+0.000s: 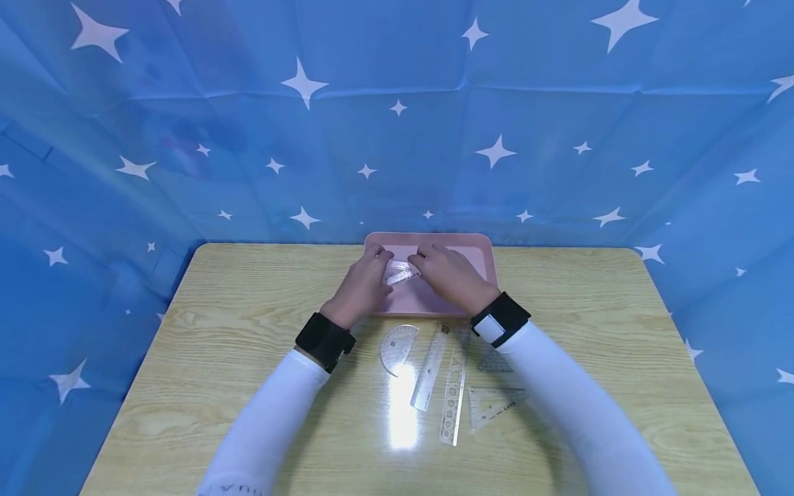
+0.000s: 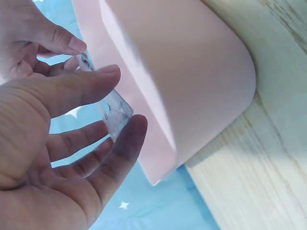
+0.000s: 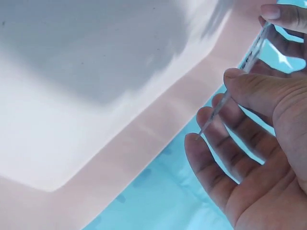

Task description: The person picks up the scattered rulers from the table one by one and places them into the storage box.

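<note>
Over the pink tray (image 1: 434,303), my left hand (image 1: 366,282) and right hand (image 1: 451,274) hold one clear, flat plastic piece (image 1: 400,271) between them. In the left wrist view, the left thumb and fingertips pinch this clear piece (image 2: 115,112), which bears dark marks. The right wrist view shows it nearly edge-on, a thin clear strip (image 3: 247,64) with dark print, between the right thumb and fingers. Its full outline is hidden by the hands, so whether it is a set square or a ruler cannot be told.
On the wooden table (image 1: 248,331), nearer me than the tray, lie a clear protractor (image 1: 397,346), a ruler (image 1: 429,368), a stencil ruler (image 1: 453,396) and a set square (image 1: 490,405). Another clear piece (image 1: 494,361) lies partly behind the right forearm. A blue star-printed cloth (image 1: 397,138) hangs behind.
</note>
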Demonstrator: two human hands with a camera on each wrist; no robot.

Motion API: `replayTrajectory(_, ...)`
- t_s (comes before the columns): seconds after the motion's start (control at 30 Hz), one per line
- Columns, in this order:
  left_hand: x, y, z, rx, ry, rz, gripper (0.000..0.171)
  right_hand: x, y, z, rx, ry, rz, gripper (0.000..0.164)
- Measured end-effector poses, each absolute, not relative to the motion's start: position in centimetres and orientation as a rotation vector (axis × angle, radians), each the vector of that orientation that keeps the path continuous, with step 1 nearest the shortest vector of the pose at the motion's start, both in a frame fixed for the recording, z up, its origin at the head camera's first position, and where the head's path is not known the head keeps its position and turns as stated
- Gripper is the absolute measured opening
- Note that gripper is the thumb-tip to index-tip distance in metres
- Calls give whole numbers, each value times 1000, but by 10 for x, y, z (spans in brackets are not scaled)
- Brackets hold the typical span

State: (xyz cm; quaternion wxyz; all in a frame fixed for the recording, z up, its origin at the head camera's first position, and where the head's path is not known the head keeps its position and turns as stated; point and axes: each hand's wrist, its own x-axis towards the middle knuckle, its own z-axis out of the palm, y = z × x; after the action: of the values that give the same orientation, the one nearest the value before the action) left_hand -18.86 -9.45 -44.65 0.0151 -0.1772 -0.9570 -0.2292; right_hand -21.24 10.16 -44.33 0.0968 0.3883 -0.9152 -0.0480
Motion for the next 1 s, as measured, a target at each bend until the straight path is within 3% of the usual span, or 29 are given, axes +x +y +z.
replayTrajectory(0.47,-208,-90,-455,-562,-3062,-691,49,-231,99,-452,1142,-2766,-4,16)
replayTrajectory(0.77,-219,-86,-462,-523,-3119,-635,36,-229,113,-458,1056,-2822,167,31)
replayTrajectory(1.0,-224,-85,-469,-508,-3128,-586,29,-210,130,-456,1058,-2731,204,33)
